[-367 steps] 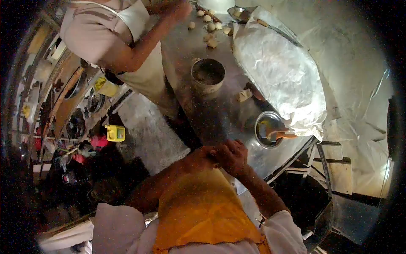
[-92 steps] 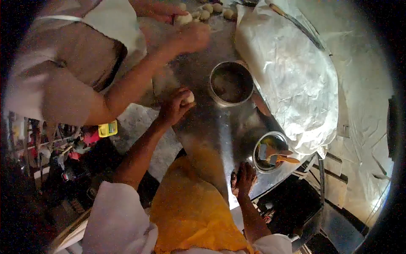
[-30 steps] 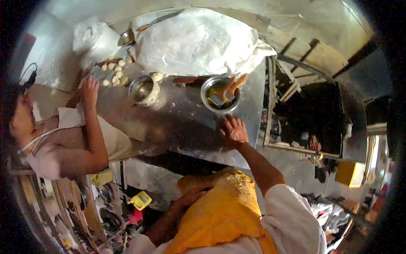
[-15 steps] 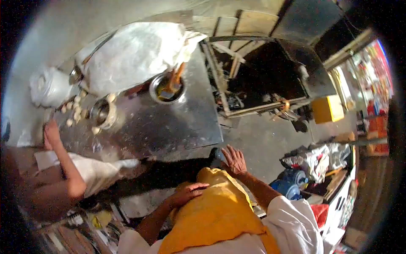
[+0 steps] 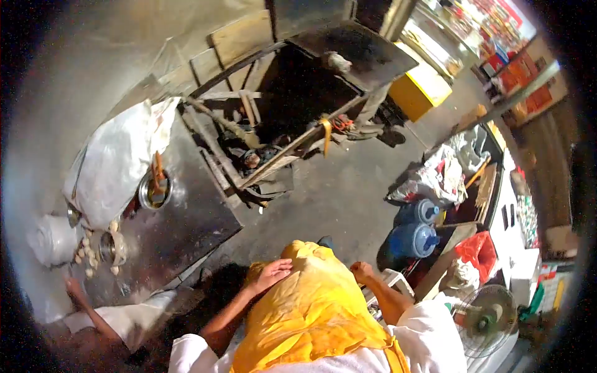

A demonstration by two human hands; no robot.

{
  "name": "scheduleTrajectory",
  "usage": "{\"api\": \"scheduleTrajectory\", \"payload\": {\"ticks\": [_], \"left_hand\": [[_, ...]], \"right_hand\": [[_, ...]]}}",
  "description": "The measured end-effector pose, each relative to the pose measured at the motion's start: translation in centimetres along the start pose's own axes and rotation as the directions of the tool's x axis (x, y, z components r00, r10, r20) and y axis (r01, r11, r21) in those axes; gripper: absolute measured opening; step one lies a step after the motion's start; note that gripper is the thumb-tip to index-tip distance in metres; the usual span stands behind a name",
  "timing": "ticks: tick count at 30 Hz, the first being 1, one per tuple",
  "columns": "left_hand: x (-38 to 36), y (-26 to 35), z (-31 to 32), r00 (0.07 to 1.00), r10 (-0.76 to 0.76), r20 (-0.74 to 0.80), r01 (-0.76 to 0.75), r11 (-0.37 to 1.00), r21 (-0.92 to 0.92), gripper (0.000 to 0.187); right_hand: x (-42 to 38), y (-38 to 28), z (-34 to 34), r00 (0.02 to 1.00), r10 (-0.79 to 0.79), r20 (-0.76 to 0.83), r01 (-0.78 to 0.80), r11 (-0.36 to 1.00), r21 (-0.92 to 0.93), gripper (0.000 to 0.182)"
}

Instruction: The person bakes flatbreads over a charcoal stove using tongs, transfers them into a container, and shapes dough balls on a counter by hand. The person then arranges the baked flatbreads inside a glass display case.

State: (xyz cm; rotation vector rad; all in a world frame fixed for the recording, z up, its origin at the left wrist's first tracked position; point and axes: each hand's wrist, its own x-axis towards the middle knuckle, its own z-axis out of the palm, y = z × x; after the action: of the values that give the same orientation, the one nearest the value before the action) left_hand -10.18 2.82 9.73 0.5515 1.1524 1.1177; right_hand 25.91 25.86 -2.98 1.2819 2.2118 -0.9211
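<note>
While the left hand (image 5: 272, 273) lies on the yellow apron (image 5: 305, 311) with its fingers extended, the right hand (image 5: 362, 272) is beside the apron with its fingers curled in; whether it holds anything, I cannot tell. The apron covers the person's front and is cut off at the bottom edge. At lower left, a co-worker's arm (image 5: 99, 320) is dim and blurred, the hand barely legible. The inside of the wood-edged frame (image 5: 280, 160) beyond the counter (image 5: 189, 214) is mostly too dark to make out.

On the counter, a metal bowl (image 5: 142, 198) holds tools with orange-brown handles (image 5: 158, 166) that stick out over its rim; its other contents are unclear. A round pot (image 5: 120, 248) stands near pale balls (image 5: 88, 253), its inside shadowed. A white container (image 5: 55, 239) stands beyond the balls, and a white sheet (image 5: 118, 161) hides whatever is beneath it.

A second ago the right hand was on the counter just beside the bowl; half a second ago it was spread near the counter's edge. The left hand was already on the apron. The view has swung, putting the counter at left and blue water bottles (image 5: 415, 240) at right.
</note>
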Motion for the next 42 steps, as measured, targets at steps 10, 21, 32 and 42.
{"api": "scheduleTrajectory", "payload": {"ticks": [10,21,32,42], "left_hand": [[11.2,14.9,12.1,0.846,-0.275,0.457,0.190,0.956,0.225,0.070],[21.0,14.2,10.1,0.949,-0.235,0.210,0.229,0.972,0.051,0.041],[40.6,27.3,-2.1,0.958,0.113,0.262,-0.279,0.564,0.777,0.035],[47.9,28.9,-7.4,0.862,0.358,0.358,-0.301,-0.205,0.931,0.065]], "right_hand": [[2.7,4.1,-11.5,0.950,0.263,-0.169,-0.140,0.841,0.523,0.040],[1.9,-3.6,-7.7,0.891,0.446,-0.087,-0.265,0.665,0.698,0.047],[-1.0,-12.1,-6.0,0.720,0.681,0.131,-0.450,0.315,0.835,0.044],[-0.5,-12.7,-4.2,0.650,0.748,0.133,-0.449,0.237,0.861,0.039]]}}
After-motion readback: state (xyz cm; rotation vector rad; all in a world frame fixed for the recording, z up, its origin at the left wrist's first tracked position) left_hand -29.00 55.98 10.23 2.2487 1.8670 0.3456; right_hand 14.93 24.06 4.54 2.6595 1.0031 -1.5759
